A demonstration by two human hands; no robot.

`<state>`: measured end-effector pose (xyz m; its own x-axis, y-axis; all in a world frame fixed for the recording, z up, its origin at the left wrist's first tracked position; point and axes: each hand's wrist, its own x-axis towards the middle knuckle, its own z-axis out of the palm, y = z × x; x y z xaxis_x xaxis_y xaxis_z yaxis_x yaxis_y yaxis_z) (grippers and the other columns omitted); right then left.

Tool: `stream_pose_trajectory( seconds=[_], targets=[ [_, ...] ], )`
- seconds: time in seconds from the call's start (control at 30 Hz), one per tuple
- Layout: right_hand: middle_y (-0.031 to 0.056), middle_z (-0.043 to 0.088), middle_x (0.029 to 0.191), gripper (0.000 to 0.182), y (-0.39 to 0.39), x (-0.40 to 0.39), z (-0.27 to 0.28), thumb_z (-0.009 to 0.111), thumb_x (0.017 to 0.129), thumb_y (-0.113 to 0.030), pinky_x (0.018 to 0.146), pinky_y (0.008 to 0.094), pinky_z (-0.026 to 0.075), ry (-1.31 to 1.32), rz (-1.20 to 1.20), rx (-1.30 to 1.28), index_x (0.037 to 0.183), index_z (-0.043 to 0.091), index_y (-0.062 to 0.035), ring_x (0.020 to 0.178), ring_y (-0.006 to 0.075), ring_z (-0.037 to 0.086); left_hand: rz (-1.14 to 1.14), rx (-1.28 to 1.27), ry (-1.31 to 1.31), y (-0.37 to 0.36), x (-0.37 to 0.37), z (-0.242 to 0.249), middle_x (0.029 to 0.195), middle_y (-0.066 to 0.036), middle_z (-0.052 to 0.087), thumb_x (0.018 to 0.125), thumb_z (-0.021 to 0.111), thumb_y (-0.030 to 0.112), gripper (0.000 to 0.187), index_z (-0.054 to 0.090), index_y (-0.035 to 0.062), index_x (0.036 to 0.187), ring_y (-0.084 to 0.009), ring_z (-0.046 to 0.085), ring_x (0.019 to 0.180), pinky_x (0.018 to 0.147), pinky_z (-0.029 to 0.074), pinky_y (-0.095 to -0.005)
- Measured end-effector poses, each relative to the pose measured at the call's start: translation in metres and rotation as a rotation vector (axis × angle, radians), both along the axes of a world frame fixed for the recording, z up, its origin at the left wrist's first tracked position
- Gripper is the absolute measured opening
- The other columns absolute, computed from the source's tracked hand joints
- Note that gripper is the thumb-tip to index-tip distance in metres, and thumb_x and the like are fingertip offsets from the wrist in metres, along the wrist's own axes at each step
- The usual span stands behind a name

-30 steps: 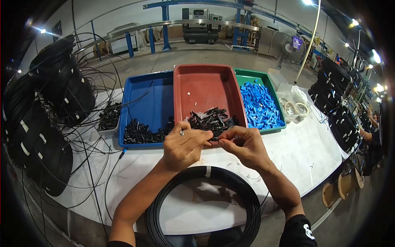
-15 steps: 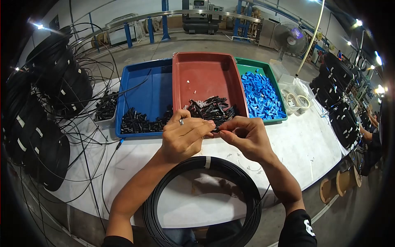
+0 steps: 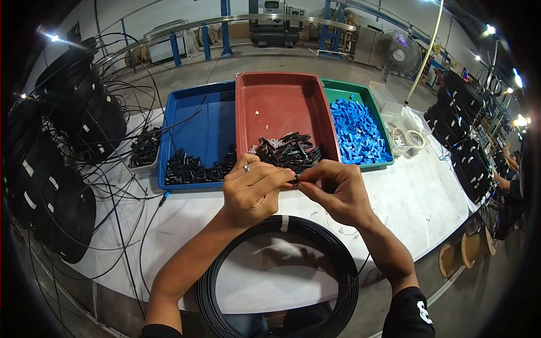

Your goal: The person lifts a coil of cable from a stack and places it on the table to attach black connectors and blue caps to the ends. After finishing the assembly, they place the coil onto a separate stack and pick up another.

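My left hand [image 3: 255, 190] and my right hand [image 3: 337, 187] meet fingertip to fingertip in front of the red tray [image 3: 279, 104]. Both are closed in a pinch on a small black piece [image 3: 296, 178], mostly covered by the fingers, so its exact kind is hidden. Just beyond them a heap of black connector parts [image 3: 287, 151] lies in the red tray. Below my wrists rests a coil of black cable [image 3: 347, 265], bound with a white band. A strand of cable rises from the coil's right side toward my right forearm.
Left of the red tray stands a blue tray [image 3: 197, 121] with black parts; to the right, a green tray [image 3: 389, 160] bears blue connector pieces [image 3: 360, 129]. Stacked cable coils [image 3: 79, 112] and loose strands crowd the left side. Clear containers [image 3: 407, 141] stand at right.
Both hands stay almost in place. The right fingertips have shifted slightly toward the left hand, and a little more of the small piece shows between them.
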<state>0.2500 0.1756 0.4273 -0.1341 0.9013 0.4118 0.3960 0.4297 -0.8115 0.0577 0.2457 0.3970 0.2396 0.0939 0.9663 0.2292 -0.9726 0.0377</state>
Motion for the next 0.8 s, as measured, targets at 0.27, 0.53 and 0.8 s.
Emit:
stream_pose_trajectory(
  seconds=[0.27,0.53,0.8],
  targets=[
    [0.0003,0.066,0.069,0.014,-0.002,-0.006,-0.002,0.074,0.087,-0.011,0.049,0.0226,0.037,0.060,-0.016,-0.094,0.092,0.073,0.0020,0.056,0.0019,0.047,-0.051,-0.241,-0.049,-0.006,0.004,-0.007,0.076,-0.008,0.068,0.064,0.065,-0.014,0.026,0.070,0.0031,0.083,-0.0196,0.063,0.065,0.056,0.049,-0.0290],
    [-0.0011,0.064,0.066,0.017,0.006,-0.001,-0.009,0.075,0.088,-0.013,0.051,0.0216,0.037,0.109,0.064,-0.177,0.093,0.073,0.0040,0.060,0.0009,0.049,-0.011,-0.287,-0.003,-0.008,0.005,-0.010,0.072,-0.006,0.062,0.064,0.063,-0.015,0.025,0.067,0.0041,0.079,-0.0204,0.056,0.063,0.058,0.047,-0.0299],
    [0.0033,0.069,0.071,0.021,0.002,0.003,-0.001,0.079,0.086,-0.014,0.058,0.0236,0.046,0.146,0.118,-0.230,0.094,0.073,0.0055,0.066,0.0041,0.057,-0.036,-0.239,0.014,-0.009,0.004,-0.008,0.073,-0.006,0.063,0.063,0.060,-0.016,0.025,0.066,0.0027,0.078,-0.0179,0.057,0.065,0.055,0.048,-0.0283]
  ],
)
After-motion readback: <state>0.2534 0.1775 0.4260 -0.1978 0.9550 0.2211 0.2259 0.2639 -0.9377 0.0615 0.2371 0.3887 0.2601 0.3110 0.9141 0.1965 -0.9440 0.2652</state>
